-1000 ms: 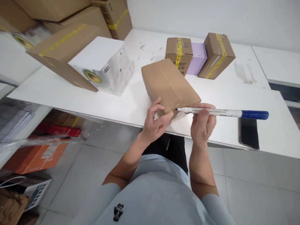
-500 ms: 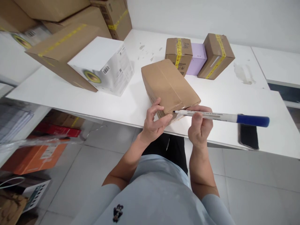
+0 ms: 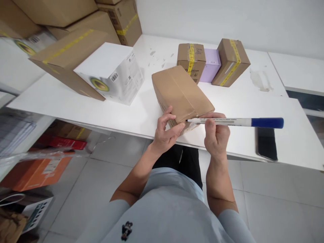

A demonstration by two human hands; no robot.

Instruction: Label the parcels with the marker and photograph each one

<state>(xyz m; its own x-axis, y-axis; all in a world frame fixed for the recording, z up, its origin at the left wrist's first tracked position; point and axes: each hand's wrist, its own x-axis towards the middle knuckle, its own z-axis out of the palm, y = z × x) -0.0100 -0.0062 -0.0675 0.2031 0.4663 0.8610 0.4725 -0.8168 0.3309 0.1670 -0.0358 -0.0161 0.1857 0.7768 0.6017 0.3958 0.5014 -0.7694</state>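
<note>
Two bare hands work at the near edge of a white desk (image 3: 240,104), where a plain brown cardboard box (image 3: 181,91) sits turned askew. Its underside is out of sight, so whether it rests flat or tipped cannot be told; most of its near face is lost behind the hands, and the print there is unreadable. The left hand (image 3: 165,131) is clamped on the box's near left corner, thumb on the front, fingers against the side. The right hand (image 3: 217,135) is closed around a white marker with a blue end (image 3: 235,122), its dark nib at the near face; whether it touches is too fine to make out. Beyond the marker's blue end lies a black phone (image 3: 266,143). Behind, the box partly covers a small yellow-taped carton (image 3: 183,54), which stands beside a lilac box (image 3: 211,64) and a taller taped carton (image 3: 240,57). To the left, a white box with an avocado picture (image 3: 108,60) hides part of a large brown carton (image 3: 76,47); stacked cartons (image 3: 60,13) are cut off above. Blurred plastic film (image 3: 50,155) crosses an orange box (image 3: 27,172) low on the left.
</note>
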